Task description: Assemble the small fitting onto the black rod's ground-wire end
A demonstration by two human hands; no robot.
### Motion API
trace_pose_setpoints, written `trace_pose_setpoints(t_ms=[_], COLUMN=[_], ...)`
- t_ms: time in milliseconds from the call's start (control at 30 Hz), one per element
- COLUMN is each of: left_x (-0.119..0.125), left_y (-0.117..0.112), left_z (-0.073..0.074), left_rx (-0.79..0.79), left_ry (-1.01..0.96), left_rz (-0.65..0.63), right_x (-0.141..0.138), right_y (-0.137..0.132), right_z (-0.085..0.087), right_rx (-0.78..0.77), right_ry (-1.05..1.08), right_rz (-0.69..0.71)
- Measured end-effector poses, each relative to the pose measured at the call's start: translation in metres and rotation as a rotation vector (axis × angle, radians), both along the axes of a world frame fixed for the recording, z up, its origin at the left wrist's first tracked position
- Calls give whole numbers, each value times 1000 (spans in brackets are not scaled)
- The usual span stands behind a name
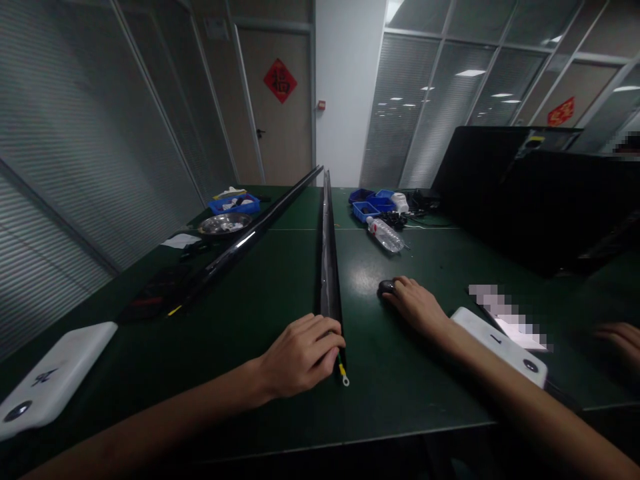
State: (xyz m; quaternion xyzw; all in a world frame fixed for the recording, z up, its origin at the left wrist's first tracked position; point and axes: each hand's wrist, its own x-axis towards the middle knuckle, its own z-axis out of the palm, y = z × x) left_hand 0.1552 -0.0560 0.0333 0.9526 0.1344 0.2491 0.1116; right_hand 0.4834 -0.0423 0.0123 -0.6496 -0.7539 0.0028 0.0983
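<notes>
My left hand is closed around the near end of a long black tube that runs away from me along the middle of the green table. A yellow-green wire with a ring terminal sticks out of that end. My right hand reaches forward and its fingers curl onto a small dark object lying on the table. A second long black tube lies to the left at an angle.
White flat devices lie at the near left and near right. A clear water bottle, blue bins and a metal bowl sit farther back. Black panels stand at the right. Another person's hand shows at the right edge.
</notes>
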Motion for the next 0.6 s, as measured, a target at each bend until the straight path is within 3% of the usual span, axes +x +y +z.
trace_pose_setpoints(t_ms=[133, 200, 333, 367, 433, 533, 600], left_x=[3, 5, 10, 11, 12, 7, -1], left_y=[-14, -22, -42, -49, -64, -88, -102], left_z=[4, 9, 16, 13, 2, -28, -48], left_rx=[-70, -235, -606, -686, -828, -1027, -1080], left_ry=[-57, -102, -108, -82, -5, 97, 84], left_rz=[-22, 23, 176, 178, 153, -12, 10], right_x=[-5, -16, -25, -15, 25, 118, 176], right_y=[-4, -20, -77, -93, -121, -153, -166], right_z=[7, 9, 5, 4, 2, -6, -19], right_rx=[-14, -17, -33, -42, -25, 43, 97], right_ry=[229, 352, 582, 624, 652, 684, 639], right_rz=[92, 139, 421, 507, 525, 488, 382])
